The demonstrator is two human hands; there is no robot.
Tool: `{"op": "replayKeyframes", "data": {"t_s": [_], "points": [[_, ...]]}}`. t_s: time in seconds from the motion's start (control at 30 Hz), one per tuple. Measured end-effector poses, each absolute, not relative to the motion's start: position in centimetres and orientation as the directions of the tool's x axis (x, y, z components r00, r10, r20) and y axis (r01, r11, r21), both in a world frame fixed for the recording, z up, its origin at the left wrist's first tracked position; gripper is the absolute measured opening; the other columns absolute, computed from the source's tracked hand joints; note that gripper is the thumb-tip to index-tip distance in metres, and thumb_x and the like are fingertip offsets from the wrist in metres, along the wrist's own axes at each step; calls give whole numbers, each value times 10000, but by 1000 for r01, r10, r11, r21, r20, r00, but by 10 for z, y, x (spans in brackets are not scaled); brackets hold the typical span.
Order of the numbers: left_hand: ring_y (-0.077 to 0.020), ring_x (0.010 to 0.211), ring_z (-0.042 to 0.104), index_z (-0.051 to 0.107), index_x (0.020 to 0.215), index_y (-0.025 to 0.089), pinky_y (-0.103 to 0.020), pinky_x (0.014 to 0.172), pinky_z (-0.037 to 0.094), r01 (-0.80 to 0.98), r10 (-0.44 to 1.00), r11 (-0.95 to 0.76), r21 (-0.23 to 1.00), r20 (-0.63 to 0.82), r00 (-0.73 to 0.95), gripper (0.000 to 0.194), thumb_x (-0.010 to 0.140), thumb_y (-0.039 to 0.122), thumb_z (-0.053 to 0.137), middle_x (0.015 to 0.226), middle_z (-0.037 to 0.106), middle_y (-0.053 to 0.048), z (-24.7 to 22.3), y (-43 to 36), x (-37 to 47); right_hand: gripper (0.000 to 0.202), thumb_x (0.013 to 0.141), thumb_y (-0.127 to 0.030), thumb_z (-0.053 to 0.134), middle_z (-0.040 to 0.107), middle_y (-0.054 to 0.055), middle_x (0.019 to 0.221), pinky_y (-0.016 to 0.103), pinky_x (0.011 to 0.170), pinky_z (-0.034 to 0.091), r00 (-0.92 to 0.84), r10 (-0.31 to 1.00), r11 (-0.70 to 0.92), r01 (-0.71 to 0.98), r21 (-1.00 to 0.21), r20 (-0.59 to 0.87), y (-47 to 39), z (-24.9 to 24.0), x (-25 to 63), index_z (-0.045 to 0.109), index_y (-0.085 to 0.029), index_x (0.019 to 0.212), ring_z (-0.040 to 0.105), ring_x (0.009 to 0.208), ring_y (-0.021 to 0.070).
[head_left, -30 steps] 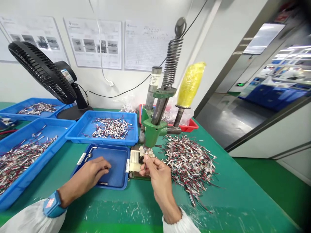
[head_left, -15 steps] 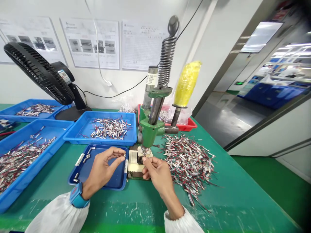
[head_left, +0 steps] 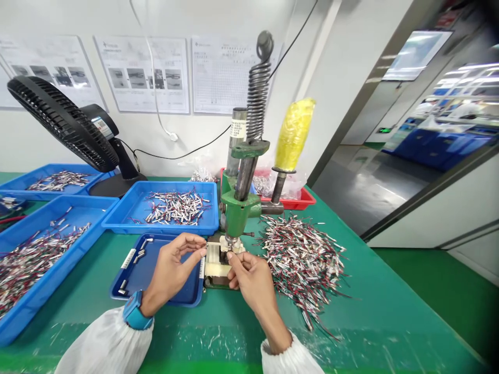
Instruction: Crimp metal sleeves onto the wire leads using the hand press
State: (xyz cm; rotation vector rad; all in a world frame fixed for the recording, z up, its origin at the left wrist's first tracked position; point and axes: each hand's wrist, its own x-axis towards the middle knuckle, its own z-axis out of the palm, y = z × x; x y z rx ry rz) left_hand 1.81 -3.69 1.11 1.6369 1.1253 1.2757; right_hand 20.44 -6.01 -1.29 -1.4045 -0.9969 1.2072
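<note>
My left hand [head_left: 174,267] is over the dark blue tray [head_left: 167,291], thumb and forefinger pinched at its right rim. A tiny silvery part shows at those fingertips, mostly hidden. At the base of the green hand press [head_left: 237,221], my right hand [head_left: 254,280] is closed, thumb against forefinger beside the black slot of the pale fixture [head_left: 217,269]. What the right fingers grip is too small and covered to make out. Several small metal cylinders [head_left: 141,253] lie in the dark blue tray.
Right of the press is a heap of small silver parts with red and black wires [head_left: 302,265]. Blue trays [head_left: 117,228] with similar parts stand left and behind. A black fan [head_left: 62,122], a red bin [head_left: 307,200] and the yellow-wrapped press lever [head_left: 295,135] are further back.
My left hand has moved a little right, closer to the fixture. My right hand stays at the press with its fingers closed. The camera view has shifted slightly.
</note>
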Motion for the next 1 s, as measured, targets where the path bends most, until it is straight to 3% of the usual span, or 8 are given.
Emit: {"op": "replayKeyframes", "data": {"t_s": [0.23,0.43,0.57,0.67,0.83,0.9,1.0], "points": [[-198,935,725,759,979,171,-305,864,579,112,948,-313,943,303,96,197,871,331,723,989,772,-64,15,-28,41,550,737,-707,659,608,8,498,193,384,403,166,976,-144,7,-990,-141,-59,-15,203,547,-185,609,538,365,108],[-189,910,693,704,1079,150,-311,844,542,146,929,-336,930,302,215,226,886,259,660,1012,759,-69,25,-20,62,553,737,-716,656,611,7,497,189,376,380,175,976,-135,6,-991,-132,-61,-17,204,546,-186,624,531,357,106],[-135,703,563,651,887,149,-266,677,455,303,887,-429,851,334,318,87,884,191,575,795,662,-5,37,-17,67,554,733,-718,660,595,-5,489,187,371,375,166,976,-137,-24,-990,-139,-60,-18,204,531,-191,623,521,352,101],[-124,644,488,603,799,160,-259,621,391,403,869,-471,785,335,365,96,878,194,561,690,563,30,40,-16,66,547,745,-714,648,590,-10,492,185,374,374,164,976,-138,-28,-990,-141,-58,-18,203,510,-198,627,522,356,99],[-159,744,574,668,1024,144,-286,707,452,411,876,-467,783,348,333,181,912,255,579,865,689,-30,31,-19,63,514,801,-684,606,600,-11,521,196,348,317,58,990,-138,150,-979,-131,-67,-10,219,525,-199,653,482,336,95],[-181,829,616,664,1169,150,-306,777,483,394,879,-466,792,365,307,284,926,276,589,993,724,-63,26,-22,60,489,830,-659,600,630,5,566,215,382,360,100,994,-75,275,-959,-49,-75,2,234,588,-188,699,527,398,117],[-205,932,650,657,1257,180,-329,858,506,372,879,-471,800,391,273,365,919,318,636,1144,727,-86,20,-25,56,444,850,-615,624,711,52,754,268,556,492,332,906,102,434,-895,265,-74,41,259,678,-175,888,641,621,172]]}}
